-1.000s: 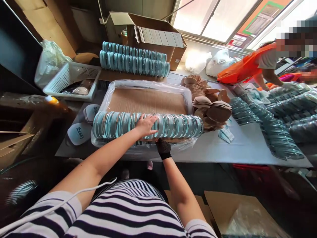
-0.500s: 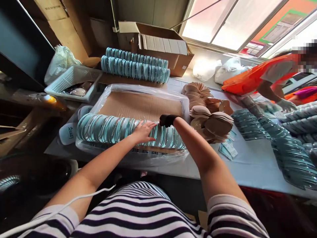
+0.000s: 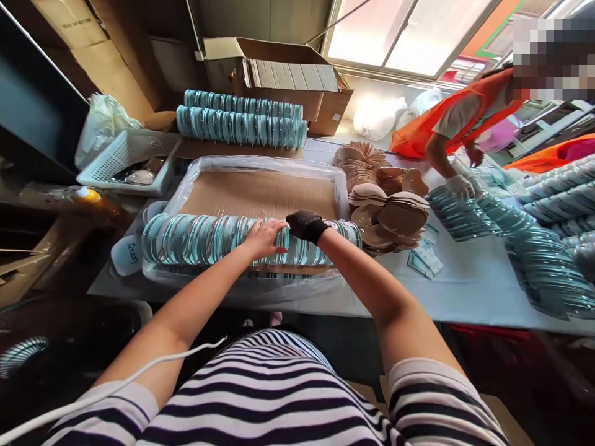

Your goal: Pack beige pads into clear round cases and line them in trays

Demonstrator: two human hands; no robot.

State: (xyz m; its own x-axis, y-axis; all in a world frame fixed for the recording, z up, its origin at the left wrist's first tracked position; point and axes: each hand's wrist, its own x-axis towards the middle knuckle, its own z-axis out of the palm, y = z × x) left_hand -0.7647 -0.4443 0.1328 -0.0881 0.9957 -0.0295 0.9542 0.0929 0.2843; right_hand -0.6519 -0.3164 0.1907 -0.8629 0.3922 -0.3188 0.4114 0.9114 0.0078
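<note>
A long row of flat, rounded light-blue pieces with clear shiny edges (image 3: 199, 240) stands on edge along the near side of a plastic-lined cardboard tray (image 3: 260, 192). On top of the row, near its middle, rests my left hand (image 3: 266, 238), bare, with fingers outstretched and thumb apart. Just right of it, my right hand (image 3: 307, 225) in a black glove is closed at the upper edge of the row. Its fingertips are hidden, so what they grip does not show. One similar piece with printed lettering (image 3: 126, 254) lies flat by the tray's left end.
Behind the tray are two more rows (image 3: 242, 127) and an open carton (image 3: 330, 108). A white basket (image 3: 125, 161) stands left. Tan rounded pieces (image 3: 403, 214) are piled right. Farther right, a co-worker's gloved hand (image 3: 460, 186) touches stacked blue pieces (image 3: 465, 217).
The view has shifted slightly. My right hand has moved left along the row, closer to my left hand. The co-worker has leaned in and now reaches onto the nearer blue stack.
</note>
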